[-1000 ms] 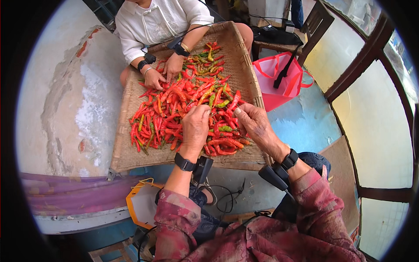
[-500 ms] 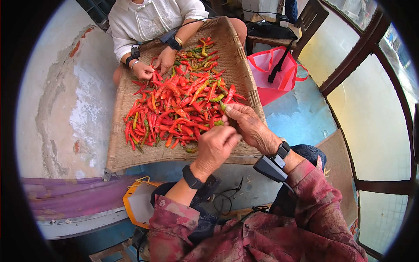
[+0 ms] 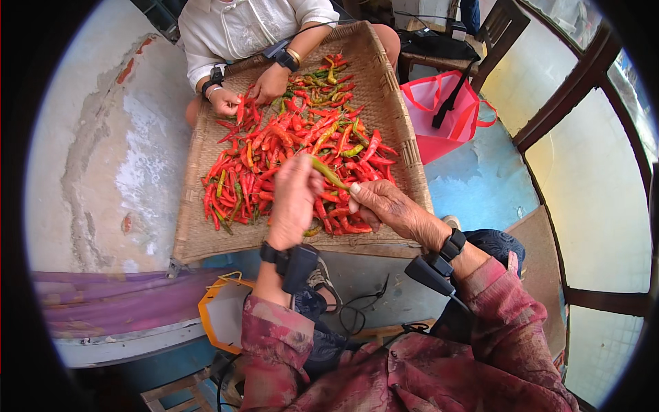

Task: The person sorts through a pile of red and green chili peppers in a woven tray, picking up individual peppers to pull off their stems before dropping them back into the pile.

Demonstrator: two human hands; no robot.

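— Well, what do our own hands have?

— Our right hand [image 3: 388, 206] has a long olive-green chilli [image 3: 331, 174], thumb and forefinger clamped on its lower end. From there it slants up and to the left, over the heap of red chillies [image 3: 278, 137].

— And our left hand [image 3: 294, 199]?

— Blurred, right by the upper end of that chilli. Its fingers look bent; whether they pinch it or only come near it, we can't tell. We note a black wristband [image 3: 453, 246] on the right wrist and a black wrist device [image 3: 300, 268] at the left.

— Where does the heap lie?

— In a shallow woven tray [image 3: 362, 58], loosely spread, mostly red. Some yellow-green chillies [image 3: 331, 74] lie towards the far end.

— Anyone else at it?

— Yes, a co-worker in a white blouse [image 3: 250, 27], across from us. The co-worker's right hand [image 3: 224, 101] has its fingertips together on a red chilli [image 3: 240, 110]. The co-worker's left hand [image 3: 270, 84] is lowered to the heap's edge; we can't make out what its fingertips have.

— Surroundings?

— Beyond the tray's right side we have a pink-and-white bag [image 3: 436, 144] on the blue floor [image 3: 473, 178], just before a wooden chair [image 3: 504, 34]. Purple cloth [image 3: 123, 309] lies low on our left, near an orange-edged bag [image 3: 223, 316].
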